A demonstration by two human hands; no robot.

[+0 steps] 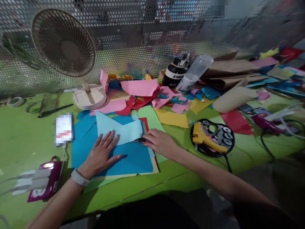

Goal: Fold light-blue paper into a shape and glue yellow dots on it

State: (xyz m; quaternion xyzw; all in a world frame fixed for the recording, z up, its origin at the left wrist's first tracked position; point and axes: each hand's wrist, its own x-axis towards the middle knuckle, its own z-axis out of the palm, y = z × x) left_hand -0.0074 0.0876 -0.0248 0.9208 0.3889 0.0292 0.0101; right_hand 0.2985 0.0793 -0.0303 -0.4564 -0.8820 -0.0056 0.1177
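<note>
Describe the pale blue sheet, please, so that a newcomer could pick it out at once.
On the green table, find the deeper blue sheet on the near side of the fan. The pale blue sheet lies on top, with the left hand resting partly on it. Its lighter tint and the V-shaped dip in its far edge set it apart from the deeper blue.
</note>
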